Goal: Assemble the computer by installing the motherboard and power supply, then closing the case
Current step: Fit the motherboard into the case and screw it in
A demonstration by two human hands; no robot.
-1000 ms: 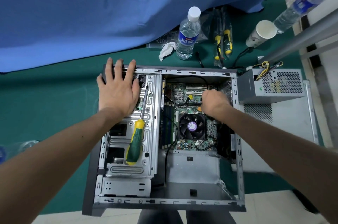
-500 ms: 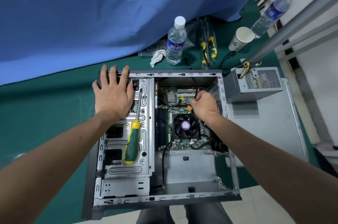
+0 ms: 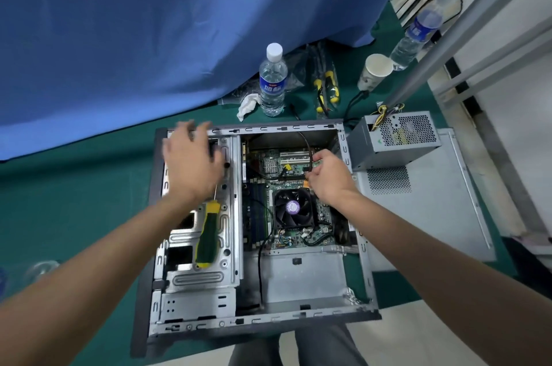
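Progress check on the build. The motherboard (image 3: 286,186) is sitting down inside the case (image 3: 366,261), fan (image 3: 294,209) in the middle, a few black cables looped across it. Whether every screw is in, I can't tell from up here.

My right hand (image 3: 327,177) is curled over the far right part of the board, fingers pinching at something small near an orange connector (image 3: 306,184) and a black cable (image 3: 310,153). Exactly what I've got between my fingertips is hidden by my own knuckles, so call it a cable plug or a screw, no promises.

My left hand (image 3: 191,162) is over the far left corner of the case, above the drive cage (image 3: 230,234). It's blurry, fingers spread and loose, not holding anything. Can't say if it's actually touching the metal.

The screwdriver (image 3: 207,234) is lying on the drive cage, handle toward me, nobody holding it.

What's left is most of it, I reckon. The power supply (image 3: 391,138) sits outside the case, just to the right of its far corner, wires sticking up. It rests on the side panel (image 3: 418,216), which lies flat on the mat (image 3: 74,201) right of the case. So: finish the board, drop the power supply in, plug it up, then panel on. The near bay in the case looks like where it goes, just guessing.
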